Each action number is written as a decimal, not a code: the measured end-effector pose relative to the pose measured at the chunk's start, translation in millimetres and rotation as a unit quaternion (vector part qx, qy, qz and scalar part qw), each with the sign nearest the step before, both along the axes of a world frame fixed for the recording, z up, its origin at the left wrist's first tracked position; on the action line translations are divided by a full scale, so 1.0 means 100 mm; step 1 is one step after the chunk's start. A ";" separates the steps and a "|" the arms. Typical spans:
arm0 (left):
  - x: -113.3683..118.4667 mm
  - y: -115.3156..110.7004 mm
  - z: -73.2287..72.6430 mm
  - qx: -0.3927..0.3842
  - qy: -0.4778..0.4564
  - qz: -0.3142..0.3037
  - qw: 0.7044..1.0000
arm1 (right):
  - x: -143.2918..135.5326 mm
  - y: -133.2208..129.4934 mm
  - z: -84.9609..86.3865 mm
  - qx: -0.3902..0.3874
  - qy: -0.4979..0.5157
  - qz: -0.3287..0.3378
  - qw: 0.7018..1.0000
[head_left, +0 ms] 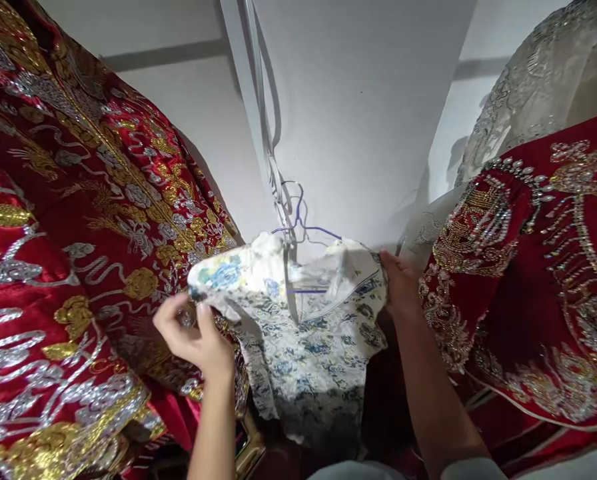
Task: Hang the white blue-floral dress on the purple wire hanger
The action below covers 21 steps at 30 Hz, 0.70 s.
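Note:
A white dress (303,353) with a blue and green floral print hangs in front of me on a thin purple hanger (318,230). Its neckline is wide, with a zip along the right edge and sheer pale cloth inside. My left hand (196,337) is at the left sleeve's outer edge, thumb and forefinger curved in a pinch on the cloth. On the other side, my right hand (401,283) grips the right sleeve edge between thumb and fingers; part of those fingers is hidden behind the cloth.
A red gown (103,180) with gold and silver embroidery fills the left side. To the right hang a beaded red garment (518,293) and a sheer white beaded one (523,87). White straps (256,100) run down the pale wall (358,120) to the hanger.

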<state>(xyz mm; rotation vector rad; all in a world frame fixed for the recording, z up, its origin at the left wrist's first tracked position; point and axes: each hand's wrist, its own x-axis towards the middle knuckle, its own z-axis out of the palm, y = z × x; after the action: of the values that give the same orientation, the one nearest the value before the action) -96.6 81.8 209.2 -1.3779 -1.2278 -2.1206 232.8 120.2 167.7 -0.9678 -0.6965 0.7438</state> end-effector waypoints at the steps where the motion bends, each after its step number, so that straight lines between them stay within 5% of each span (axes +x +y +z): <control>1: 0.02 -0.06 -0.23 -0.001 -0.016 0.029 0.999 | -0.06 0.02 -0.01 -0.004 0.016 0.024 1.000; 3: 0.15 -0.21 -0.74 -0.028 0.005 0.035 0.999 | -0.18 0.02 -0.05 -0.020 0.055 0.071 0.996; 5: 0.33 -0.37 -1.21 -0.113 0.031 -0.036 0.992 | -0.27 -0.02 -0.09 -0.020 0.067 0.098 0.993; 8: 0.57 -0.48 -1.64 -0.321 -0.001 -0.129 0.938 | -0.32 -0.08 -0.12 -0.021 0.063 0.101 0.993; 11: 0.65 -0.37 -1.77 -0.452 -0.009 -0.211 0.867 | -0.31 -0.10 -0.13 -0.033 0.063 0.093 0.993; 14: 0.62 -0.20 -1.78 -0.484 0.025 -0.291 0.825 | -0.26 -0.09 -0.13 -0.042 0.061 0.089 0.993; 21: 0.71 -0.13 -1.89 -0.466 -0.021 -0.292 0.835 | -0.20 -0.13 -0.03 -0.095 0.020 0.069 0.993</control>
<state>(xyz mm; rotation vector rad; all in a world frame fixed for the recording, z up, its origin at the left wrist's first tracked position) -25.7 68.7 20.2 -2.3511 -2.2658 -1.9062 212.4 106.8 165.0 -1.0829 -0.6713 0.9620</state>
